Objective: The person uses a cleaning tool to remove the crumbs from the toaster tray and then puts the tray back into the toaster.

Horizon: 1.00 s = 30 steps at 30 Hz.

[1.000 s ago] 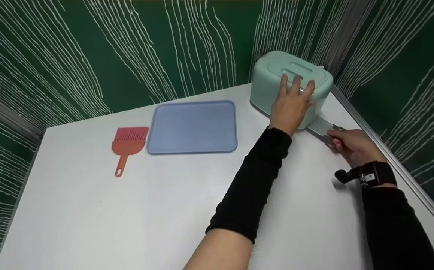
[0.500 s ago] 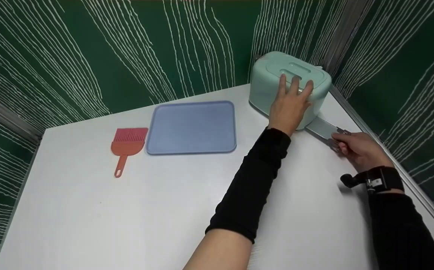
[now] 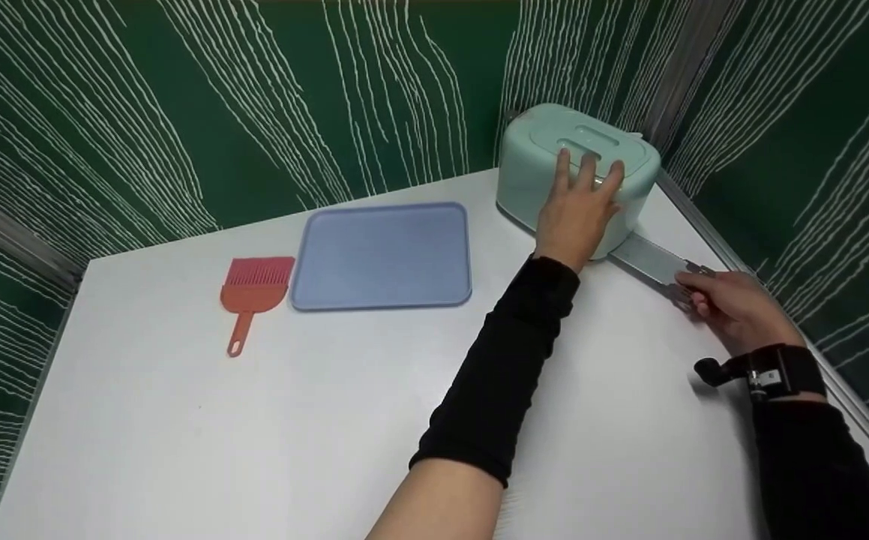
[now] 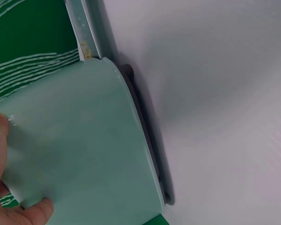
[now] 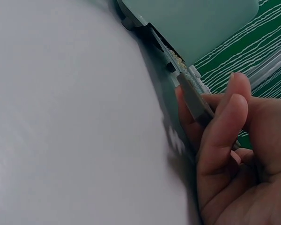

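A mint-green toaster stands upright at the back right of the table. My left hand rests on it, its fingers spread over the top edge near a slot. In the left wrist view the thumb presses the toaster's side wall. My right hand pinches the outer end of a flat metal crumb tray, which sticks out from the toaster's base at its near right end. The right wrist view shows yellowish crumbs on the tray, close to the toaster. The tray's inner end is hidden inside.
A blue rectangular tray lies left of the toaster. Farther left is a red-orange brush-and-dustpan set on the white table. Green walls with white lines rise behind and at both sides; a metal rail runs along the right edge.
My right hand has moved right and toward me, and more of the crumb tray shows outside the toaster. The left hand keeps its place on the toaster.
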### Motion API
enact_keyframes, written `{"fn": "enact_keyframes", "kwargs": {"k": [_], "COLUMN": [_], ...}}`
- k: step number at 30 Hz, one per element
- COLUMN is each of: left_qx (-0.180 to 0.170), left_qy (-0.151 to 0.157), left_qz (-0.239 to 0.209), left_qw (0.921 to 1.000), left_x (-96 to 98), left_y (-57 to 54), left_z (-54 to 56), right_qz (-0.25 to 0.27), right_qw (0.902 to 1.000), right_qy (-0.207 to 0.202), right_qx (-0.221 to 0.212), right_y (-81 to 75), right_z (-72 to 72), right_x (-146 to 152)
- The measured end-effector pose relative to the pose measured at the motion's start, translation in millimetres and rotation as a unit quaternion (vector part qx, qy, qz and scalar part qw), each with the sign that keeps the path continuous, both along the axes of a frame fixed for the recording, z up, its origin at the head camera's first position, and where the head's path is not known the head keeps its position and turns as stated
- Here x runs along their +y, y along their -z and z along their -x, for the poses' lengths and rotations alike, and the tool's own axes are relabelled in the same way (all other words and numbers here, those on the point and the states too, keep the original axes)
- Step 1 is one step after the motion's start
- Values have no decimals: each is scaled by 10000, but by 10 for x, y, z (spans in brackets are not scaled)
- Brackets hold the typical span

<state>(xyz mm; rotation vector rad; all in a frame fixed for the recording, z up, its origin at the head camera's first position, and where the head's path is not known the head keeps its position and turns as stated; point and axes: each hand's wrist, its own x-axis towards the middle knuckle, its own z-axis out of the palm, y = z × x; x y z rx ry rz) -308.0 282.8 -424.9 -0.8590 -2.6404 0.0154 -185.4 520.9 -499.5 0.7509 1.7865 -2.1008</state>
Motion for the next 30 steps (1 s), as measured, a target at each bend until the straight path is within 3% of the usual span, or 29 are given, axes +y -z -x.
{"fn": "enact_keyframes", "kwargs": {"k": [9,16,22,30], "left_qx": [-1,-210,-246,-259], "left_qy": [67,-13,-43,-84], "left_qz": [-86,-389,-337,-186], "left_qw": [9999,9990,9991,9995], "left_x": [-4,-9,-8,-5], "left_y": [0,-6,-6,-24], "left_z": [3,-39,-32,-35], "right_qz": [-308,-288,-16,-158], "right_qw": [9993,9995,10000,9999], "right_qy": [-174,-97,46,-7], "right_qx": [-88,-30,37,44], "right_y": [-8,9,25,23], "right_z": [-51,-106,-141,-226], "right_x": [34,69,87,101]}}
